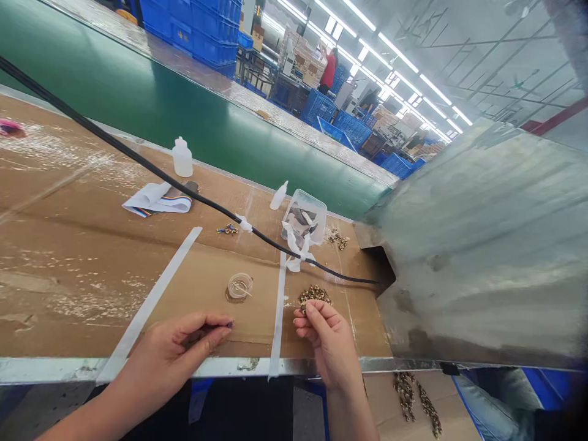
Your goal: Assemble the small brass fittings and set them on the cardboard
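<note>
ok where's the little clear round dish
The dish is on the cardboard in the head view, between the left hand and right hand, left of the brass parts.

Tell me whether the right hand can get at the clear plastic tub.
Probably yes. Only loose metal parts and a taped black cable lie between the right hand and the clear plastic tub, and a hand could likely pass over both.

Metal fittings (314, 296) lie on cardboard (68, 294) (right of tape (278, 306))

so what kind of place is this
Probably a factory assembly floor: a long green conveyor belt, stacks of blue plastic crates, and a person in a red top at a workstation further down the hall.
</note>
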`<move>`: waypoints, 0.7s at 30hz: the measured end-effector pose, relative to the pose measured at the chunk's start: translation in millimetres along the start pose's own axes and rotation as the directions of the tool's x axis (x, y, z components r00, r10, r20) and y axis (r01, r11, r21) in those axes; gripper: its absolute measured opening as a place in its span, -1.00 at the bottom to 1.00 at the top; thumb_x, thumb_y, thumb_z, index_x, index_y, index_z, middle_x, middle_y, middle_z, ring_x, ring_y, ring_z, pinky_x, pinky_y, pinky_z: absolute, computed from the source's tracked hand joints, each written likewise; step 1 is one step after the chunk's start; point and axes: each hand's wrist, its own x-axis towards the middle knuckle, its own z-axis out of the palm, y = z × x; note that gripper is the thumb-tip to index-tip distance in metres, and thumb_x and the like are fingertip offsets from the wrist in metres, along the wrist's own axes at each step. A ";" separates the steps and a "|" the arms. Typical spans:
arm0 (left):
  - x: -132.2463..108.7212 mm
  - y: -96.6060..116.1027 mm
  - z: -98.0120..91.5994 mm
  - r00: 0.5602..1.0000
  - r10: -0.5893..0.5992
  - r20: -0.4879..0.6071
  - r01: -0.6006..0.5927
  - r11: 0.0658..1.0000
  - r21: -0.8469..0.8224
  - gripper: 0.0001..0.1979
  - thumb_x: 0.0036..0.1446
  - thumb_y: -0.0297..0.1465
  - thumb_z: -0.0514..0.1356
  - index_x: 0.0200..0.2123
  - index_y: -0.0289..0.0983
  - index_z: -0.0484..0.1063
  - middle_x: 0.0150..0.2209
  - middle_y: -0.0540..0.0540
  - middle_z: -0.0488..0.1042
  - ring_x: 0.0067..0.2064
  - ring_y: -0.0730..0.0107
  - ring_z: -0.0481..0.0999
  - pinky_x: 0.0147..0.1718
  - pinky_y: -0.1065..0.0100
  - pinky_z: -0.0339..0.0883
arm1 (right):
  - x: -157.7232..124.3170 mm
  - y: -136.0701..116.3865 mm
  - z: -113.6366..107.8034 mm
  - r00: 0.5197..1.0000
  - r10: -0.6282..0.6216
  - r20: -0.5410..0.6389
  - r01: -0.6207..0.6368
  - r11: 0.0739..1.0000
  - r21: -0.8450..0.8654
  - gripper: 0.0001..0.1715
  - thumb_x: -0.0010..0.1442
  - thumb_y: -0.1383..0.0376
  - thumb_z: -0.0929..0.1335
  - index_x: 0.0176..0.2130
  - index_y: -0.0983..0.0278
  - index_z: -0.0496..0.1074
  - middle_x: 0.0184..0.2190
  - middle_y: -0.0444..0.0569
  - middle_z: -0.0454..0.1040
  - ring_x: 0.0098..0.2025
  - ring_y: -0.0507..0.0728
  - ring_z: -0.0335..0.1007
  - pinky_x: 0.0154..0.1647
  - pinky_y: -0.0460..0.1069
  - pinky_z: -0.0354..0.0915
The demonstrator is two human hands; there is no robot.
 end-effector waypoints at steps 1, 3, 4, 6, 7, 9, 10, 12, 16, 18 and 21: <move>0.0 1.7 -0.3 1.000 0.019 0.003 -0.019 1.000 0.003 -0.76 0.08 -0.18 0.23 -0.24 -0.17 0.53 -0.28 -0.03 0.60 -0.26 0.29 0.59 -0.29 0.46 0.47 | -3.0 2.7 7.1 0.999 0.015 0.040 -0.016 1.000 0.014 -0.69 0.05 0.15 0.48 -0.35 0.34 0.45 -0.42 -0.02 0.52 -0.46 -0.01 0.43 -0.44 -0.16 0.37; -0.4 5.0 -0.9 0.998 0.056 0.019 -0.056 0.998 0.005 -0.79 0.12 -0.23 0.20 -0.23 -0.17 0.53 -0.29 -0.02 0.60 -0.30 0.33 0.59 -0.33 0.47 0.46 | -9.1 10.9 22.3 0.994 0.011 0.112 -0.011 1.000 -0.008 -0.71 0.09 0.15 0.46 -0.34 0.33 0.44 -0.44 -0.05 0.50 -0.47 -0.03 0.41 -0.44 -0.17 0.35; -0.7 6.5 -1.3 0.997 0.075 0.024 -0.075 0.997 0.008 -0.81 0.14 -0.26 0.18 -0.23 -0.18 0.52 -0.30 -0.02 0.60 -0.31 0.35 0.58 -0.34 0.48 0.46 | -11.9 15.7 30.0 0.991 0.002 0.134 0.002 0.999 -0.032 -0.72 0.11 0.15 0.45 -0.33 0.33 0.44 -0.46 -0.07 0.49 -0.47 -0.03 0.40 -0.44 -0.17 0.34; -1.3 9.2 -2.2 0.994 0.104 0.028 -0.104 0.994 0.020 -0.83 0.16 -0.31 0.16 -0.23 -0.19 0.52 -0.33 -0.01 0.59 -0.33 0.38 0.57 -0.35 0.47 0.45 | -17.0 24.7 44.4 0.986 -0.015 0.163 0.029 0.996 -0.085 -0.71 0.14 0.13 0.42 -0.31 0.31 0.44 -0.50 -0.10 0.46 -0.48 -0.03 0.39 -0.42 -0.17 0.33; -1.5 10.3 -2.5 0.993 0.113 0.029 -0.113 0.993 0.019 -0.83 0.17 -0.33 0.15 -0.23 -0.20 0.52 -0.35 -0.01 0.59 -0.34 0.39 0.57 -0.35 0.47 0.44 | -19.0 28.4 50.8 0.984 -0.020 0.176 0.039 0.993 -0.108 -0.71 0.15 0.11 0.41 -0.30 0.31 0.43 -0.52 -0.11 0.46 -0.47 -0.02 0.39 -0.41 -0.16 0.34; -1.9 12.4 -2.9 0.992 0.118 0.035 -0.117 0.993 -0.007 -0.84 0.18 -0.35 0.14 -0.23 -0.21 0.51 -0.38 0.00 0.58 -0.36 0.40 0.56 -0.35 0.46 0.44 | -22.2 33.4 61.0 0.980 -0.026 0.197 0.054 0.989 -0.140 -0.70 0.17 0.10 0.40 -0.29 0.30 0.43 -0.51 -0.11 0.45 -0.44 -0.01 0.38 -0.38 -0.14 0.34; -2.1 13.3 -2.9 0.992 0.116 0.041 -0.114 0.993 -0.026 -0.84 0.18 -0.36 0.14 -0.23 -0.21 0.51 -0.38 0.00 0.58 -0.37 0.41 0.56 -0.36 0.46 0.44 | -23.4 34.8 64.6 0.978 -0.034 0.205 0.066 0.986 -0.153 -0.70 0.18 0.09 0.39 -0.29 0.30 0.43 -0.49 -0.11 0.44 -0.43 0.00 0.38 -0.37 -0.14 0.33; -2.2 15.0 -2.6 0.992 0.117 0.047 -0.114 0.991 -0.063 -0.85 0.18 -0.37 0.15 -0.25 -0.22 0.51 -0.39 0.01 0.58 -0.37 0.42 0.56 -0.37 0.47 0.44 | -25.0 36.1 69.1 0.974 -0.065 0.218 0.103 0.980 -0.167 -0.72 0.19 0.10 0.38 -0.30 0.29 0.43 -0.47 -0.12 0.43 -0.41 0.00 0.36 -0.34 -0.14 0.32; -2.1 16.9 -2.1 0.991 0.130 0.034 -0.126 0.986 -0.111 -0.88 0.16 -0.40 0.17 -0.25 -0.22 0.51 -0.37 0.01 0.59 -0.34 0.43 0.57 -0.32 0.48 0.44 | -26.9 36.2 70.5 0.963 -0.130 0.237 0.177 0.966 -0.188 -0.75 0.21 0.13 0.35 -0.31 0.28 0.43 -0.44 -0.11 0.43 -0.36 0.02 0.35 -0.30 -0.13 0.29; -2.1 16.9 -2.2 0.991 0.127 0.031 -0.122 0.984 -0.126 -0.88 0.15 -0.41 0.18 -0.25 -0.22 0.51 -0.35 0.00 0.59 -0.32 0.43 0.57 -0.31 0.49 0.44 | -27.4 36.7 69.7 0.959 -0.146 0.244 0.201 0.955 -0.218 -0.75 0.23 0.13 0.34 -0.30 0.28 0.43 -0.40 -0.07 0.45 -0.34 0.04 0.35 -0.29 -0.11 0.29; -2.1 16.8 -2.4 0.993 0.119 0.029 -0.115 0.986 -0.121 -0.89 0.14 -0.41 0.19 -0.27 -0.24 0.51 -0.37 0.00 0.58 -0.35 0.44 0.56 -0.35 0.51 0.44 | -27.7 38.2 68.4 0.952 -0.172 0.252 0.238 0.935 -0.264 -0.75 0.24 0.15 0.33 -0.30 0.29 0.43 -0.39 -0.05 0.46 -0.34 0.07 0.35 -0.28 -0.07 0.31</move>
